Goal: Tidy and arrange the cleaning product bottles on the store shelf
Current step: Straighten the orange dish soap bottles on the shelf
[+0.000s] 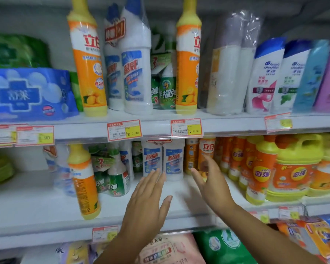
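Both hands reach into the middle shelf [36,210], palms facing each other. The left hand [147,199] is released, fingers straight and together, its fingertips just short of a pair of white bottles with blue labels [163,161] standing upright at the back. The right hand [211,180] is also released, fingers spread and loosely curved, grasping nothing; it sits in front of an orange bottle [206,155] just right of the white pair. Whether it touches that bottle cannot be told.

On the same shelf, to the left, a tall orange bottle with a yellow cap [84,181] stands near the front edge, tilted slightly. Beside it is a wrapped pack of green-and-white bottles [111,174]. To the right, orange bottles and large yellow jugs [297,166] are crowded together.

On the upper shelf [156,115], two tall orange bottles [88,63] [188,60] stand upright either side of a wrapped white pair [128,63]. Shampoo bottles [265,77] stand further right. A blue packet [29,94] lies at the left. Price tags [124,130] line the shelf edges. The picture is somewhat blurred.
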`<state>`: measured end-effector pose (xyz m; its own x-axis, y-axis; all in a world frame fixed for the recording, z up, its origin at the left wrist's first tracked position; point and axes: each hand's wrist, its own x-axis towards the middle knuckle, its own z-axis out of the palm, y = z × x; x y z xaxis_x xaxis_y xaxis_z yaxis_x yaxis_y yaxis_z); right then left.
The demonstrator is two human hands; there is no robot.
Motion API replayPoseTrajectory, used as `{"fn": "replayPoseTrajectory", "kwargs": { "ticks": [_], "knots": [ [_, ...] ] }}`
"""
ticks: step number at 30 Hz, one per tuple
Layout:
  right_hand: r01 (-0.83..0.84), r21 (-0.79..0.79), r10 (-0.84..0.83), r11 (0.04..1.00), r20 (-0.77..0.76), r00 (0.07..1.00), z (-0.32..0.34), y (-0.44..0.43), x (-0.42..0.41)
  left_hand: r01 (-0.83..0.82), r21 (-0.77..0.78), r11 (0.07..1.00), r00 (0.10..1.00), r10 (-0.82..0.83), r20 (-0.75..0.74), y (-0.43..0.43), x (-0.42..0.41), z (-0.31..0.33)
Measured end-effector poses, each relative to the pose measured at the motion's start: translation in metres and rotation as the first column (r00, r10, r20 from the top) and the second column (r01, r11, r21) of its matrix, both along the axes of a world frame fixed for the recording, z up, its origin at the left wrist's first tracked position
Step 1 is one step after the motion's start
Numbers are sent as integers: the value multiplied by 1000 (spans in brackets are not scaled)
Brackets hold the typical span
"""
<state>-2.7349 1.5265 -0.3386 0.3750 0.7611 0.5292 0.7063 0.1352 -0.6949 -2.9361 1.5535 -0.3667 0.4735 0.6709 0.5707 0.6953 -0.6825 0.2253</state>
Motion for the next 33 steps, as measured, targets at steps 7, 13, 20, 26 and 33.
{"fn": "replayPoseTrajectory", "kwargs": {
  "ticks": [7, 13, 20, 26, 33],
  "knots": [
    [-88, 334, 30, 938, 175, 984, 97, -44, -45, 24, 208, 978, 987, -57, 151, -29, -20, 89],
    [-58, 369, 0, 928, 155, 988, 167, -26, -52, -1, 343, 939, 969, -83, 232, -24, -21, 149],
    [55, 213, -68, 975, 55, 996, 206, 17, -45, 18, 230, 973, 971, -72, 229, 0, 3, 186],
    [100, 135, -109, 986, 60, 992, 220, 40, -36, 14, 168, 986, 963, -59, 262, 16, 19, 205],
    [-56, 213, 48, 975, 42, 998, 219, 23, -38, 7, 87, 996, 954, -33, 300, 13, 19, 212]
  ]
}}
